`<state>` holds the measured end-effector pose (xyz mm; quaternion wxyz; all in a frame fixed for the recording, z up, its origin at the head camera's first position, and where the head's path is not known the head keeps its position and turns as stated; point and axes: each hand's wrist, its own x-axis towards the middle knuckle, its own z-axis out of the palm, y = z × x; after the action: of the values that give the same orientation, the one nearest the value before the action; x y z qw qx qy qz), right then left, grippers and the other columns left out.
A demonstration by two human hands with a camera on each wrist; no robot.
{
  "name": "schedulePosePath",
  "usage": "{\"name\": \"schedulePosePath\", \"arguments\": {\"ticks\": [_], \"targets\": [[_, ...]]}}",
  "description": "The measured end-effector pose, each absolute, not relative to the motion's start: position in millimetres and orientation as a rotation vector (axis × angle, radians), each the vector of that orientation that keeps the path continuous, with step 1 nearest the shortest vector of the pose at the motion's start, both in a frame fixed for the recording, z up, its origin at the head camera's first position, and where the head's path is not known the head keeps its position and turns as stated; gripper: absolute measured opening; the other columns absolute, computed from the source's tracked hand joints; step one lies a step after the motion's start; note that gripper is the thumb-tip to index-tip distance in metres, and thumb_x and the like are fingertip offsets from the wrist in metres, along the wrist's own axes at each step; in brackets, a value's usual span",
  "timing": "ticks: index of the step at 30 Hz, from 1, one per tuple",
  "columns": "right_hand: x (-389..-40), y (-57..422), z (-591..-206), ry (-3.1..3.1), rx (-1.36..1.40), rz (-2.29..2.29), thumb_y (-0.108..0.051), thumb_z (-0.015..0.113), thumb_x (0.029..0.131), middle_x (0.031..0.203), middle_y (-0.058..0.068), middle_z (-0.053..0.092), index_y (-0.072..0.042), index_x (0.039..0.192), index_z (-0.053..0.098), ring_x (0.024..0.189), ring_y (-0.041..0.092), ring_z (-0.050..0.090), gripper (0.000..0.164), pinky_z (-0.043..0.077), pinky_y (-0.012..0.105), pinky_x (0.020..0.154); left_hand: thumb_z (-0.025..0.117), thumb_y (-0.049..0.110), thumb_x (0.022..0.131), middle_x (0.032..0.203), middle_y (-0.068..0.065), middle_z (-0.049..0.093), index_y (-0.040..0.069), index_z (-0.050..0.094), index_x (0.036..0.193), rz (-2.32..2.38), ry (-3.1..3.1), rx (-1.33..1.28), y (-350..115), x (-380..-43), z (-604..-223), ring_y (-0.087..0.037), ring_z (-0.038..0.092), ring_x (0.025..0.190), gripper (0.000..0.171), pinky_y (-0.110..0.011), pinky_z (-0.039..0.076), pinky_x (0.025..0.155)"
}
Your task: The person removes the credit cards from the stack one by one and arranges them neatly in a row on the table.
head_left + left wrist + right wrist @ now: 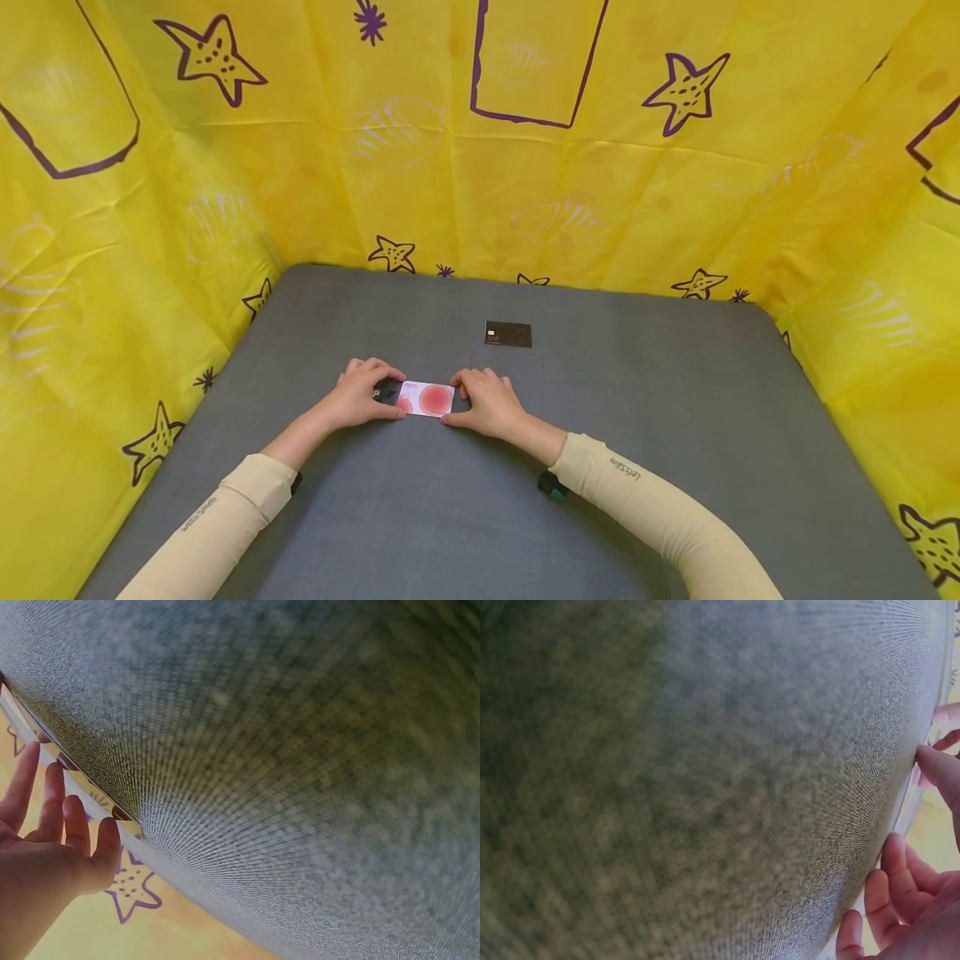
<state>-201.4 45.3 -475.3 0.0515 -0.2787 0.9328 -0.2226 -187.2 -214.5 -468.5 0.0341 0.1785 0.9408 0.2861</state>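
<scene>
A white card with red circles (425,399) lies across a black surface, probably a darker card (386,392), whose ends show on both sides of it. My left hand (358,395) pinches the white card's left end, with the thumb at the near edge and the index finger at the far edge. At the right end, my right hand (491,403) holds it in the same way. Both hands are low over the grey table. In the left wrist view, the fingers of the left hand (64,851) are spread and bent; the right wrist view shows the right hand (915,896) beside the table surface.
A black card marked VIP (507,334) lies on the grey table (637,375) beyond the right hand. Yellow cloth (465,192) with starfish drawings hangs around the table's back and sides.
</scene>
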Motion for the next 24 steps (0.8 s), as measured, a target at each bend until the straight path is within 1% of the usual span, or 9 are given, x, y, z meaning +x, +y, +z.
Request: {"name": "schedulePosePath", "arguments": {"ticks": [8,16,24], "targets": [[-202.7,46.1,-474.1,2.839,-0.848,-0.675,-0.051,0.079,0.076,0.085,-0.008,0.052,-0.016,0.114,0.061,0.081,0.012,0.044,0.054,0.031,0.032,0.069,0.086,0.029,0.073,0.114,-0.011,0.058,0.009,0.068,0.114,0.88,2.892,0.543,-214.0,-188.5,-466.6,-0.037,0.04,0.109,0.05,-0.055,0.03,0.088],[-202.6,46.2,-474.4,2.82,-0.832,-0.692,-0.05,0.078,0.077,0.085,-0.007,0.052,-0.017,0.113,0.061,0.081,0.012,0.044,0.051,0.03,0.033,0.07,0.085,0.03,0.073,0.113,-0.011,0.058,0.009,0.067,0.115,0.887,2.886,0.552,-214.9,-188.6,-468.6,-0.035,0.04,0.107,0.05,-0.053,0.031,0.088],[-201.2,48.3,-474.0,2.813,-0.84,-0.723,-0.05,0.078,0.077,0.084,-0.007,0.053,-0.016,0.112,0.062,0.08,0.012,0.044,0.052,0.031,0.032,0.069,0.085,0.026,0.074,0.114,-0.013,0.058,0.007,0.066,0.116,0.891,2.886,0.575,-210.4,-184.4,-467.3,-0.037,0.04,0.11,0.049,-0.056,0.03,0.09]]}}
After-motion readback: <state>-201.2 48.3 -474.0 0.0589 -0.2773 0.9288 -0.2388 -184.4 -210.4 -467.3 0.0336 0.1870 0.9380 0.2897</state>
